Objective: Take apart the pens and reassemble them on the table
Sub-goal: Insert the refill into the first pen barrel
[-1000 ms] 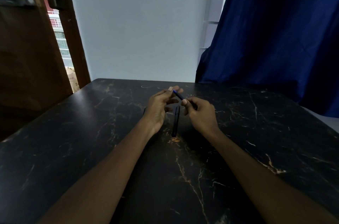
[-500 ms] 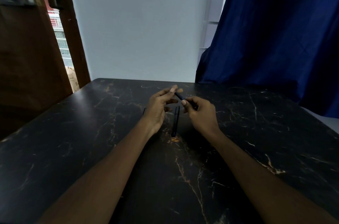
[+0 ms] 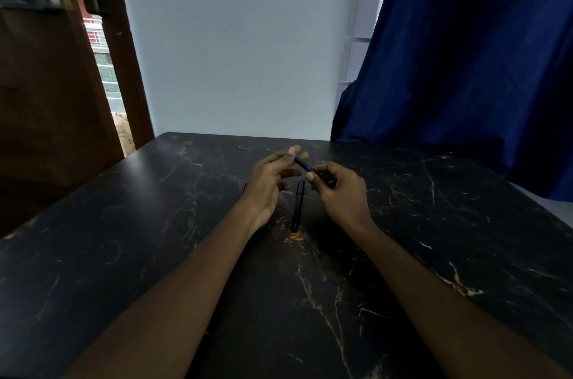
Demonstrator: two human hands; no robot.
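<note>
A dark blue pen (image 3: 303,164) is held above the black marble table (image 3: 155,239) between both hands. My left hand (image 3: 269,183) pinches its far end with thumb and forefinger. My right hand (image 3: 339,189) grips the near end with curled fingers, which hide that part of the pen. Two more dark pens (image 3: 298,205) lie side by side on the table between my wrists, pointing away from me. A small dark piece (image 3: 245,187) shows just left of my left hand; I cannot tell what it is.
A blue curtain (image 3: 465,68) hangs at the back right over the table's far corner. A brown wooden door (image 3: 46,84) stands at the left. A white wall (image 3: 235,37) runs behind the table's far edge.
Both hands stay almost still on the pen; my left fingers have shifted slightly at its far end. The pens on the table have not moved.
</note>
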